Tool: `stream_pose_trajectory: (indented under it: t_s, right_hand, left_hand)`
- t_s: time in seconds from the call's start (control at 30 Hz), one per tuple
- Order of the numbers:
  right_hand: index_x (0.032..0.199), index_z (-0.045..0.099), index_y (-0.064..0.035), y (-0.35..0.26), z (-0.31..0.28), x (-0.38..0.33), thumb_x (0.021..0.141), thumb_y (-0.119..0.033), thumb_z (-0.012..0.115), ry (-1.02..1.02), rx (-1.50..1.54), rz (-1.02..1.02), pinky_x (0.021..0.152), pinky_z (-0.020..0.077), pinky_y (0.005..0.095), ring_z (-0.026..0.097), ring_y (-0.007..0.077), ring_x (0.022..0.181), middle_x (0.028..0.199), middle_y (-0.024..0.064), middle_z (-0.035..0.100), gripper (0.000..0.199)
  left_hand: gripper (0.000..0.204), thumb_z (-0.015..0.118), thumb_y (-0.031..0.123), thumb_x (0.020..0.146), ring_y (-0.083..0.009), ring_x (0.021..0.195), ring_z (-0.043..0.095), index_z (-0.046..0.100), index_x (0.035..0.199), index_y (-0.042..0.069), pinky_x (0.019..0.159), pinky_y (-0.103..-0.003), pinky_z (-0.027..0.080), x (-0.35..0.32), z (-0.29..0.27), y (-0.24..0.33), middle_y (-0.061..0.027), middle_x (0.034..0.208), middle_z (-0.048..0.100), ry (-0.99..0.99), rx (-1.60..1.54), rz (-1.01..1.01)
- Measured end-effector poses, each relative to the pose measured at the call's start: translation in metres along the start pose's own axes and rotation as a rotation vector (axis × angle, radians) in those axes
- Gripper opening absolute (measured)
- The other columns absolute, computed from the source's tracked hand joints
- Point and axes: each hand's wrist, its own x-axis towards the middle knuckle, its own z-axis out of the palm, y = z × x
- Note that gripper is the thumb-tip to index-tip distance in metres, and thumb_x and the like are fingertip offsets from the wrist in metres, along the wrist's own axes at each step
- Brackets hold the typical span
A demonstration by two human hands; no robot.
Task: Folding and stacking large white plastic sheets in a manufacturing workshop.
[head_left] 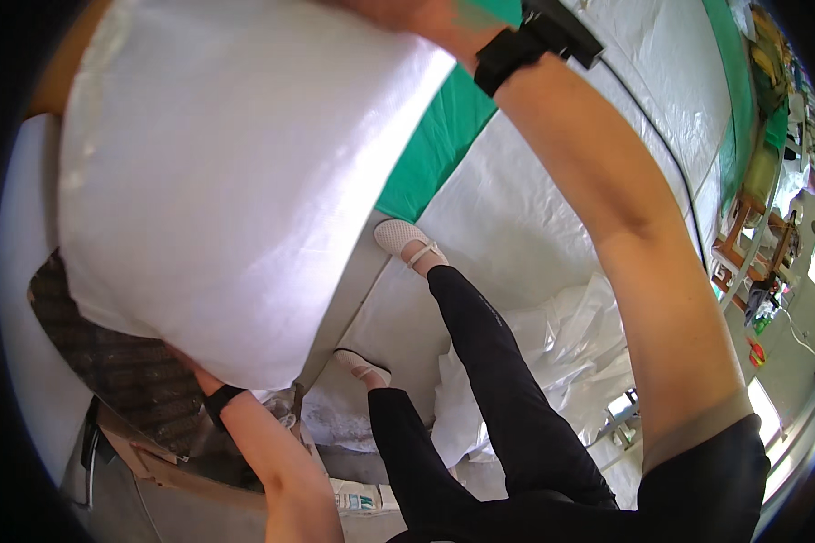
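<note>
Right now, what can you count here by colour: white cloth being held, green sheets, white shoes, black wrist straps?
White cloth: 1
Green sheets: 2, the second at the far right
White shoes: 2, the other
Black wrist straps: 2, the other
Total: 7

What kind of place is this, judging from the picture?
Probably a workshop or small factory: large white plastic sheets cover the floor, a green sheet lies beside them, and wooden stools stand at the far right.
</note>
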Motion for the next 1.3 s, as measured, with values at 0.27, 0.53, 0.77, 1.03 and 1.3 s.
stream_pose_trajectory:
  t_s: [0.27, 0.53, 0.77, 1.03, 1.3]
  right_hand:
    - [0.109, 0.063, 0.0023, 0.011, 0.048, 0.02, 0.082, -0.063, 0.053, 0.226, -0.137, 0.044, 0.093, 0.0424, 0.0441, 0.057, 0.037, 0.109, 0.11, 0.0221, 0.063, 0.072]
    - [0.124, 0.052, 0.0046, 0.018, 0.063, 0.019, 0.084, -0.065, 0.046, 0.176, -0.148, -0.037, 0.099, 0.0361, 0.05, 0.049, 0.0463, 0.115, 0.12, 0.0293, 0.055, 0.08]
    - [0.138, 0.041, -0.0237, -0.062, 0.093, -0.095, 0.073, -0.043, 0.071, 0.657, -0.361, -0.491, 0.102, 0.0252, 0.0581, 0.03, 0.0371, 0.132, 0.144, 0.0146, 0.033, 0.074]
    - [0.142, 0.031, -0.0343, -0.127, 0.132, -0.108, 0.075, -0.058, 0.061, -0.14, -0.639, -0.453, 0.105, 0.0169, 0.066, 0.015, 0.035, 0.14, 0.153, 0.0052, 0.02, 0.077]
    - [0.12, 0.055, -0.0085, -0.15, 0.111, -0.167, 0.086, -0.034, 0.058, -0.075, -0.389, -0.677, 0.09, 0.0427, 0.0471, 0.054, 0.0348, 0.108, 0.116, 0.0191, 0.058, 0.043]
  left_hand:
    - [0.069, 0.044, 0.056, 0.092, -0.0234, 0.109, 0.052, 0.043, 0.134, 0.002, 0.093, -0.034, 0.044, 0.055, 0.037, -0.028, -0.0082, 0.126, 0.053, 0.062, 0.17, -0.198]
    - [0.07, 0.044, 0.061, 0.09, -0.0276, 0.116, 0.05, 0.04, 0.137, 0.009, 0.098, -0.04, 0.042, 0.1, 0.009, -0.055, -0.0078, 0.133, 0.049, -0.205, -0.133, -0.41]
    - [0.067, 0.058, 0.043, 0.088, -0.0299, 0.117, 0.05, 0.038, 0.136, 0.001, 0.097, -0.041, 0.041, 0.053, -0.03, -0.042, -0.0171, 0.133, 0.048, 0.241, 0.248, -0.086]
    - [0.055, 0.062, 0.035, 0.081, -0.0357, 0.107, 0.056, 0.049, 0.126, 0.007, 0.089, -0.048, 0.043, -0.213, -0.083, -0.07, -0.0195, 0.115, 0.059, -0.4, 0.953, 0.018]
    - [0.049, 0.051, 0.045, 0.085, -0.0347, 0.102, 0.059, 0.057, 0.12, 0.012, 0.086, -0.043, 0.047, -0.438, -0.217, -0.081, -0.0178, 0.105, 0.063, -0.473, 0.761, -0.432]
